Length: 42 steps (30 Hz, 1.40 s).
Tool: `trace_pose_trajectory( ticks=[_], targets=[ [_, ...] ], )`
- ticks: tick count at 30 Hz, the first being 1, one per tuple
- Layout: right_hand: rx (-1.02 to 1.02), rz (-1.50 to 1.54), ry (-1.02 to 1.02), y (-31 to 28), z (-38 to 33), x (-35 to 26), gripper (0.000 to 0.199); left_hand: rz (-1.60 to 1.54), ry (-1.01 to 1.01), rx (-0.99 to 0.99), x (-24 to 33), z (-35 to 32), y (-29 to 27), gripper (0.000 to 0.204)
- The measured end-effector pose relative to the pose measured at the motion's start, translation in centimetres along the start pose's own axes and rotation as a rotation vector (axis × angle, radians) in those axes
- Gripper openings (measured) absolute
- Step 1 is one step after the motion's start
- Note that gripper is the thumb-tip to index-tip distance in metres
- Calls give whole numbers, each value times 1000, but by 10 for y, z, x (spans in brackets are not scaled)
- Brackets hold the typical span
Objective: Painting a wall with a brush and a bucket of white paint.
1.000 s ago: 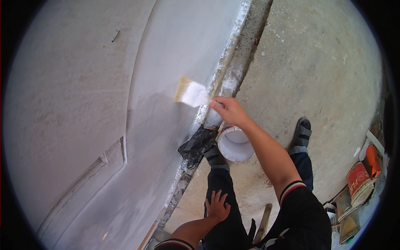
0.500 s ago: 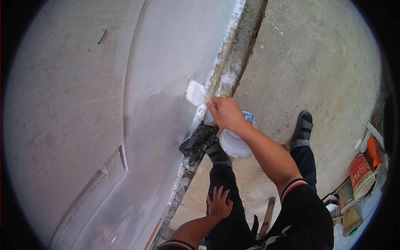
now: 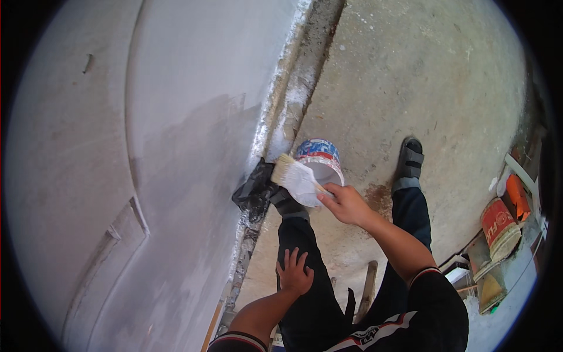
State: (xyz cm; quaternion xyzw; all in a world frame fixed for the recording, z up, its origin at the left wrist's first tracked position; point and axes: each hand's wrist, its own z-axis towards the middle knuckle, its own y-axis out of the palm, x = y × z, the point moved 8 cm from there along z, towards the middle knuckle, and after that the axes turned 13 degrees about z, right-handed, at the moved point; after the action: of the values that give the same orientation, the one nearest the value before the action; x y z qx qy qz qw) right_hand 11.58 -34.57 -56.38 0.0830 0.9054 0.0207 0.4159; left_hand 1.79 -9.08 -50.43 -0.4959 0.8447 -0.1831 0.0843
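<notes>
My right hand point(image 3: 346, 205) grips the handle of a wide paintbrush point(image 3: 297, 179), whose pale bristles point up and left. White paint coats the brush's body. It is held just over a small paint bucket point(image 3: 318, 151) with a blue, white and red outside, partly hiding the bucket's opening. My left hand point(image 3: 295, 272) rests on my left thigh, fingers spread and nothing in it. Left of these stands a grey wall point(image 3: 193, 152), whose upper stretch is whiter and lower stretch darker, with a ragged border between.
A crumpled black plastic bag point(image 3: 255, 190) lies at the wall's foot beside my left shoe. A paint-spattered ledge point(image 3: 287, 111) runs along the wall. On the concrete floor point(image 3: 422, 76) at the right edge sit a red and cream bucket point(image 3: 500, 229) and an orange object point(image 3: 518, 196).
My right hand has drawn the paintbrush away from the wall, down and right to above the bucket. The view has shifted a little; my left hand stays on the thigh.
</notes>
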Motion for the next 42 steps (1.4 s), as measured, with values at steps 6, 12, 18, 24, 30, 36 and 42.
trace_pose_trajectory(
  ticks=[6,12,18,24,30,36,42],
  targets=[
    [72,-191,342,14,-20,119,34,-20,-4,9,0,-4,16,51],
    [296,-160,408,37,29,191,32,-80,-15,-7,3,-9,32,50],
    [312,-197,525,43,53,222,33,-247,-18,90,-4,-3,43,54],
    [363,-149,556,55,67,207,32,-1110,-171,150,-53,171,11,85],
    [387,-232,515,42,59,212,30,-1388,-13,-90,-43,260,11,70],
    [258,-463,456,18,43,128,31,-1393,-9,59,-3,221,-52,69],
    [165,-953,234,-29,32,-8,28,-1263,92,318,42,186,-155,70]
  ],
)
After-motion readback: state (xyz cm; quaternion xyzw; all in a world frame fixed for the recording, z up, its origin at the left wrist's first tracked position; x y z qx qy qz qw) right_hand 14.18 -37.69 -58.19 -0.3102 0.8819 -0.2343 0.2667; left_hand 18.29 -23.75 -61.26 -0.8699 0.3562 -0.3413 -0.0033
